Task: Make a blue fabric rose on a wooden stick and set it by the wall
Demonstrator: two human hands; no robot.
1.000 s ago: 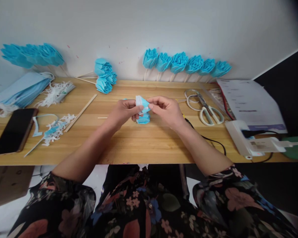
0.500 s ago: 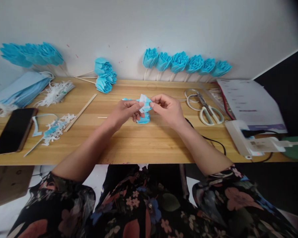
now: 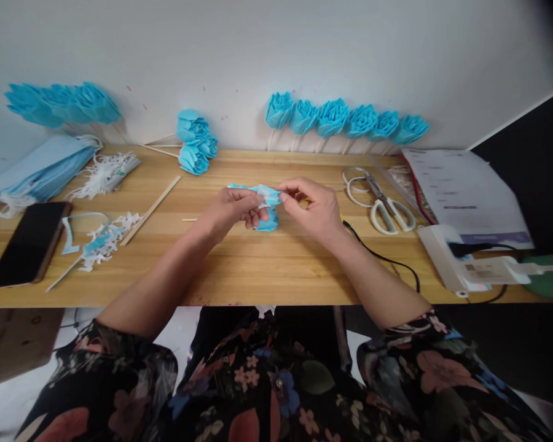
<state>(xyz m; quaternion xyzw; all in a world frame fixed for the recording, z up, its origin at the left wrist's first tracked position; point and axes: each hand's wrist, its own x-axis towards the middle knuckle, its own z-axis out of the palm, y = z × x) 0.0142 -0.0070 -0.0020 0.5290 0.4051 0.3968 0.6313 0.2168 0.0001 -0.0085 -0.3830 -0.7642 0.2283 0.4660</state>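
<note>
Over the middle of the wooden table, my left hand (image 3: 237, 207) and my right hand (image 3: 311, 201) hold a small blue-and-white fabric petal (image 3: 269, 196) between them. Each hand pinches it with thumb and fingertips, and the left fingers cover part of it. Just below and behind the petal lies another crumpled blue piece (image 3: 267, 220), close to my left fingertips. A bit of blue also shows past my left knuckles. Something yellow, mostly hidden, is behind my right hand.
Blue fabric roses (image 3: 332, 116) on sticks lean along the wall. At right lie scissors (image 3: 384, 202), a power strip (image 3: 451, 261) and papers (image 3: 465, 190). At left are flat blue masks (image 3: 46, 166), white straps (image 3: 110, 172), wooden sticks (image 3: 152, 209), scraps (image 3: 104, 242) and a phone (image 3: 30, 242).
The petal between my fingers has been folded down; its white upper tip no longer stands up. Both hands stay in nearly the same place, with the view shifted slightly.
</note>
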